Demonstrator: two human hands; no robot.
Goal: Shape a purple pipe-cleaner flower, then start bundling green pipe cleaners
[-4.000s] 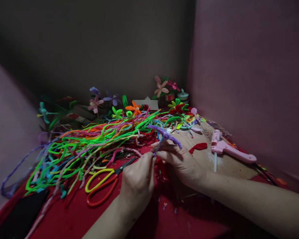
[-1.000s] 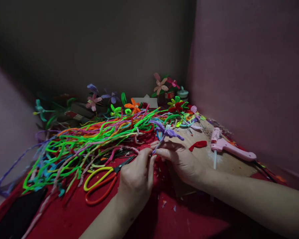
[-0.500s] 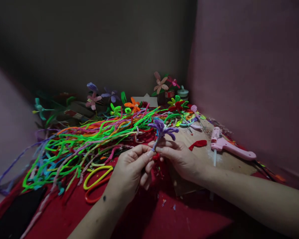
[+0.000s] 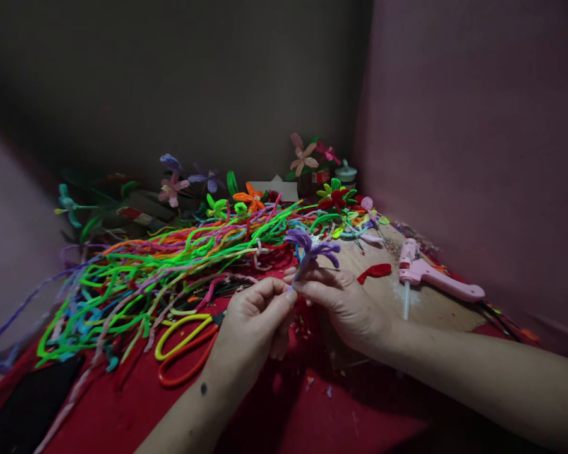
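My left hand [image 4: 255,318] and my right hand [image 4: 348,306] meet over the red cloth, both pinched on the stem of a purple pipe-cleaner flower [image 4: 310,248]. The flower's petals stand up just above my fingertips. Scissors with yellow and orange handles [image 4: 184,350] lie on the cloth right beside my left hand, their blades partly hidden behind it.
A big tangle of coloured pipe cleaners [image 4: 161,265] covers the table's left and middle. Finished flowers [image 4: 307,157] stand along the back wall. A pink glue gun [image 4: 430,277] lies on a cardboard sheet [image 4: 435,309] at right. Walls close in behind and at right.
My left hand has rolled palm-up while still pinching the stem, and the flower has turned so its petals stand more upright. The view has drifted slightly.
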